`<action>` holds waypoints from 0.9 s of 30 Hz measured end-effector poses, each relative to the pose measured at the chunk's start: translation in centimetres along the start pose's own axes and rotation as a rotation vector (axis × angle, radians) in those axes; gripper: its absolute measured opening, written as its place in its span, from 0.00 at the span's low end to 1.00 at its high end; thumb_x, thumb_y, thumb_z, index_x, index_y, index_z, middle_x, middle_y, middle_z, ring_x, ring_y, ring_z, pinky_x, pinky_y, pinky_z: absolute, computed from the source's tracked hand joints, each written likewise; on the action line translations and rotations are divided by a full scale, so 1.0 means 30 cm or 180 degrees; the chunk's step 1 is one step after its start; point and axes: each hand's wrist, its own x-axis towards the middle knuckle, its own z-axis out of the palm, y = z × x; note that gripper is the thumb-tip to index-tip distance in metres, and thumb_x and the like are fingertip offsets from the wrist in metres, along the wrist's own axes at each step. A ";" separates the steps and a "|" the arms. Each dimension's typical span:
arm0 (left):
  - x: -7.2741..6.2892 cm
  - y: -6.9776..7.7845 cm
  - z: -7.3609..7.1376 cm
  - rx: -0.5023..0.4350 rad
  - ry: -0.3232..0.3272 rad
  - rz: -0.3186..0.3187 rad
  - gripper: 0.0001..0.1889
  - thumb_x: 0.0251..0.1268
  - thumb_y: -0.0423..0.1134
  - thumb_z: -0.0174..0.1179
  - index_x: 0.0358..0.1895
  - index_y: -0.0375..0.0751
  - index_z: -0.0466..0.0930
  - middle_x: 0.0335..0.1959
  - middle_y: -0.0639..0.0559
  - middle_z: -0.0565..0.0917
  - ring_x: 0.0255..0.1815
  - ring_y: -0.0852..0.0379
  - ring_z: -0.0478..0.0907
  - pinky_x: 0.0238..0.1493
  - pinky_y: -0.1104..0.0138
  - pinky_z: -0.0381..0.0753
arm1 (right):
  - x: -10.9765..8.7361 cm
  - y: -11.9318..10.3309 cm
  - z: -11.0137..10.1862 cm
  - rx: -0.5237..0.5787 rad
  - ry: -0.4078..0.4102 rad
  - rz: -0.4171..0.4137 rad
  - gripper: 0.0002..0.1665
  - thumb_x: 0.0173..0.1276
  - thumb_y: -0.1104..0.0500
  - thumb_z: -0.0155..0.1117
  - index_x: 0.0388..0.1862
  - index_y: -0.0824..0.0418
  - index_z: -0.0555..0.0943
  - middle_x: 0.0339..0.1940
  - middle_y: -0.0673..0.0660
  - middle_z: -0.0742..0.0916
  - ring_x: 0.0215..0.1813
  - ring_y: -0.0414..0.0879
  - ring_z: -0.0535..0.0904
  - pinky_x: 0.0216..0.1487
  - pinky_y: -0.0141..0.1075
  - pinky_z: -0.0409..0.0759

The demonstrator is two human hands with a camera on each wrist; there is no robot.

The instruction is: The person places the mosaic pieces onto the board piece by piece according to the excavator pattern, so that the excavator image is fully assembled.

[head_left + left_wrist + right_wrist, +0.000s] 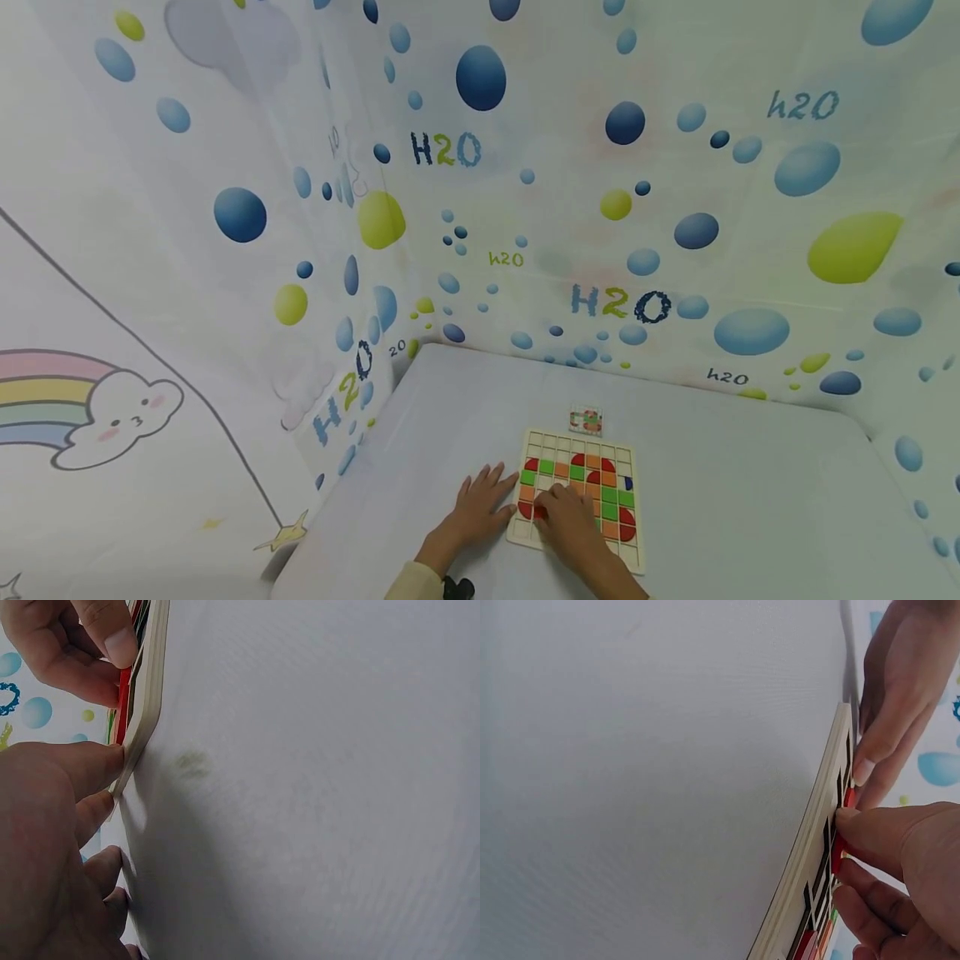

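A pale wooden grid board (521, 530) holds red, green, orange and white tiles in its square cells. Over its lower left part, my right hand (573, 525) pinches a red tile (838, 853) between thumb and fingers. That tile is at the board's surface; whether it sits fully in a cell I cannot tell. My left hand (476, 506) lies on the table with fingers spread, thumb and index fingertip touching the board's left edge. Another red tile (525, 508) sits in the left column, close by the left thumb.
A small pattern card (585, 421) lies just beyond the board's far edge. The board rests on a white-covered table (750, 500), with printed cloth walls (555, 217) behind and at the left. A small black object (459, 588) shows beside the left wrist.
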 end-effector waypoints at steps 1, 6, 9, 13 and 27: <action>0.002 0.000 0.000 0.0006 -0.0008 -0.0015 0.31 0.78 0.51 0.60 0.80 0.52 0.69 0.83 0.42 0.64 0.85 0.35 0.56 0.80 0.32 0.52 | 0.000 0.000 0.001 -0.0016 -0.0001 -0.0009 0.15 0.66 0.53 0.79 0.50 0.52 0.88 0.46 0.50 0.86 0.47 0.48 0.79 0.45 0.48 0.71; 0.004 -0.002 0.006 -0.0040 -0.0010 -0.0037 0.31 0.78 0.50 0.60 0.80 0.51 0.69 0.83 0.42 0.64 0.85 0.35 0.55 0.80 0.31 0.51 | -0.004 -0.003 -0.006 -0.0019 0.0008 0.0034 0.16 0.66 0.53 0.79 0.50 0.53 0.88 0.48 0.51 0.86 0.49 0.49 0.80 0.47 0.50 0.73; 0.002 -0.003 0.010 -0.0049 -0.0006 -0.0037 0.31 0.78 0.50 0.60 0.80 0.52 0.69 0.83 0.42 0.64 0.85 0.35 0.55 0.80 0.32 0.51 | -0.008 -0.001 -0.002 0.0017 0.0071 -0.0009 0.09 0.67 0.55 0.78 0.44 0.51 0.87 0.44 0.49 0.86 0.46 0.47 0.80 0.45 0.48 0.72; 0.009 -0.014 0.023 -0.0079 -0.0004 -0.0002 0.31 0.78 0.51 0.59 0.81 0.53 0.68 0.84 0.42 0.64 0.85 0.35 0.55 0.80 0.32 0.50 | -0.017 0.005 0.007 0.0051 0.0183 -0.0130 0.07 0.68 0.59 0.76 0.37 0.47 0.85 0.39 0.45 0.84 0.41 0.44 0.78 0.44 0.46 0.72; 0.008 -0.023 0.020 -0.0094 0.0079 0.0112 0.30 0.82 0.53 0.55 0.80 0.47 0.68 0.82 0.38 0.66 0.84 0.32 0.57 0.78 0.30 0.54 | -0.017 -0.011 -0.053 0.0204 0.0253 -0.0200 0.09 0.68 0.59 0.76 0.44 0.52 0.86 0.44 0.48 0.83 0.46 0.45 0.80 0.48 0.49 0.79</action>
